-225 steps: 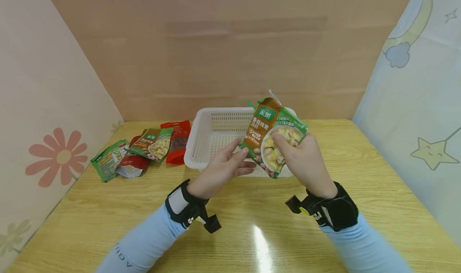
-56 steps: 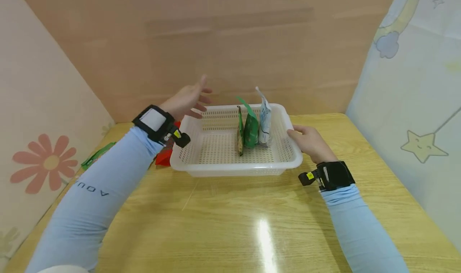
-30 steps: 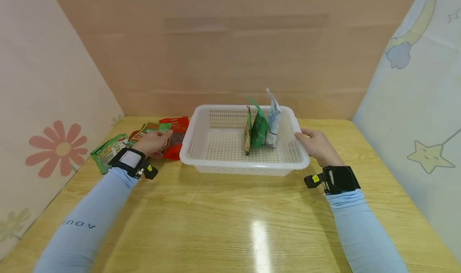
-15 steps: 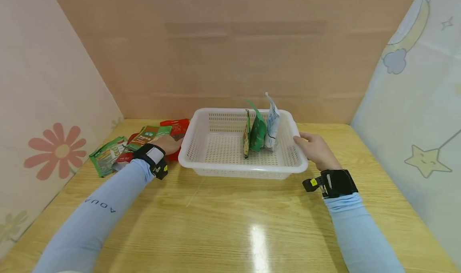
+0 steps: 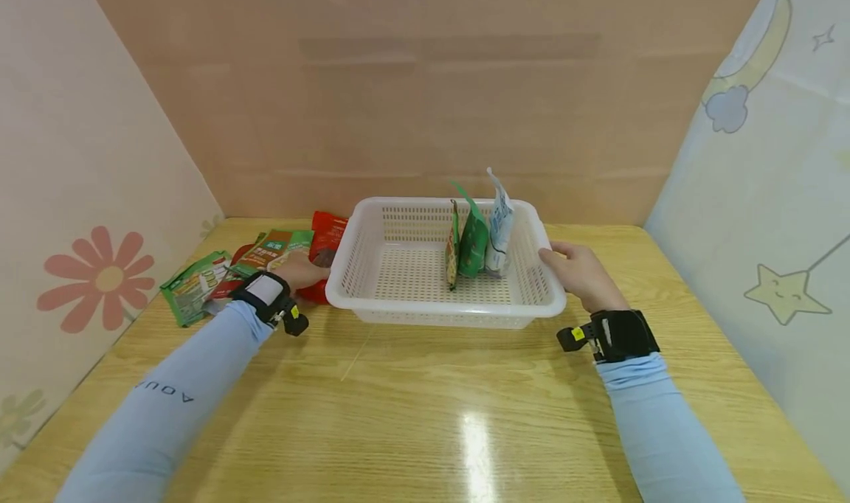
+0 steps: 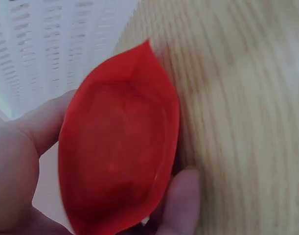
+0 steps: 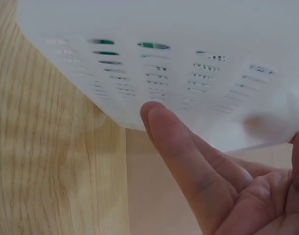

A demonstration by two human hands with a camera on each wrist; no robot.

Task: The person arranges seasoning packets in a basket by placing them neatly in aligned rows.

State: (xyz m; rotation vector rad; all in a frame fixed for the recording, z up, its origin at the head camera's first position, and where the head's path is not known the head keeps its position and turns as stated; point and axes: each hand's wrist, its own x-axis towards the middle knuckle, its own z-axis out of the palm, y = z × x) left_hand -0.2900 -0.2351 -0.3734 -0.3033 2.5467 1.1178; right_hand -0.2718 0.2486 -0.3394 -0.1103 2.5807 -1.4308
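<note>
My left hand [image 5: 302, 271] holds a red snack pouch [image 5: 328, 230] at the left end of the white plastic basket [image 5: 434, 317]. In the left wrist view, thumb and fingers lie on either side of the pouch [image 6: 117, 147], its folded base facing the camera. At the basket's right end, my right hand [image 5: 581, 271] has its thumb at the rim and its fingers [image 7: 173, 142] against the slotted outer wall. Inside the basket a thin soup packet [image 5: 453, 248], a green packet [image 5: 474, 241] and a white-blue packet [image 5: 500, 230] stand upright side by side.
Left of the basket lies a loose pile: a green packet [image 5: 192, 289], a red and silver pouch [image 5: 222, 290] and a brown and green soup packet [image 5: 265, 251]. A brown panel [image 5: 425, 119] backs the wooden table [image 5: 412, 414], with printed panels at both sides.
The soup packet that both hands held earlier has gone; packets now stand in the basket. My left hand moved to the pile and took the red pouch, which has tilted. My right hand stays at the basket.
</note>
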